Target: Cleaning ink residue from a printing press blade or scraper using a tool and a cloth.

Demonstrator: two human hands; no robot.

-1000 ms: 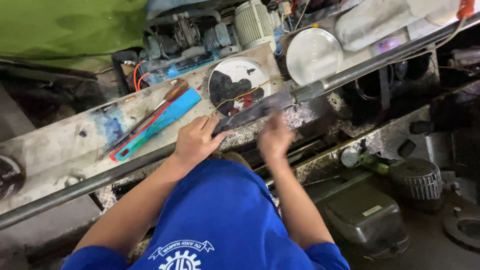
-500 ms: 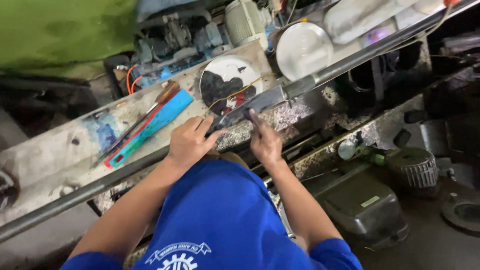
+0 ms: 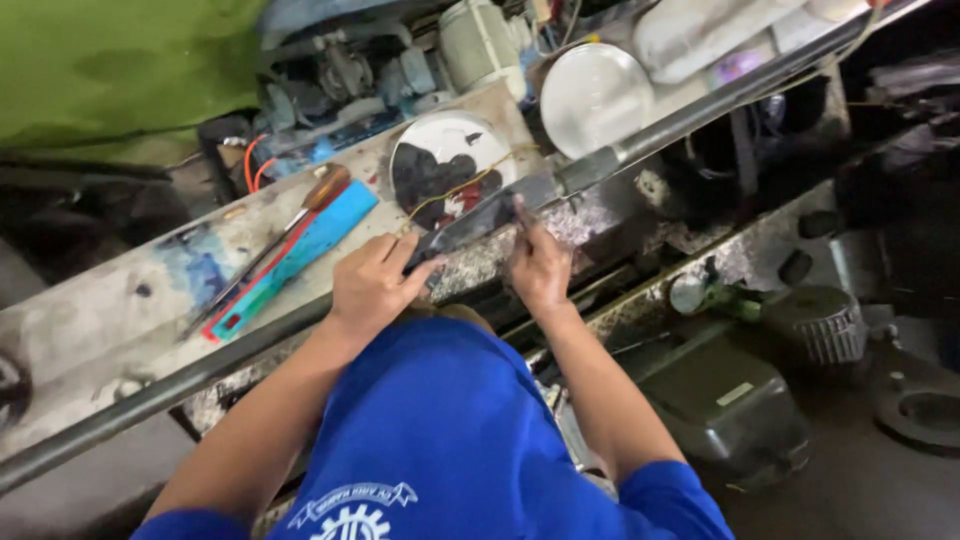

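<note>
Left hand grips the near end of a dark flat metal strip, fingers curled over it. Right hand presses on the same strip, index finger stretched along it; whether the rest pinch it, I can't tell. The strip lies on the grimy bench's front edge, along a long steel pipe. Behind sits a white round dish holding dark bits and a thin wire. Left, a teal ruler with a screwdriver on open benchtop.
</note>
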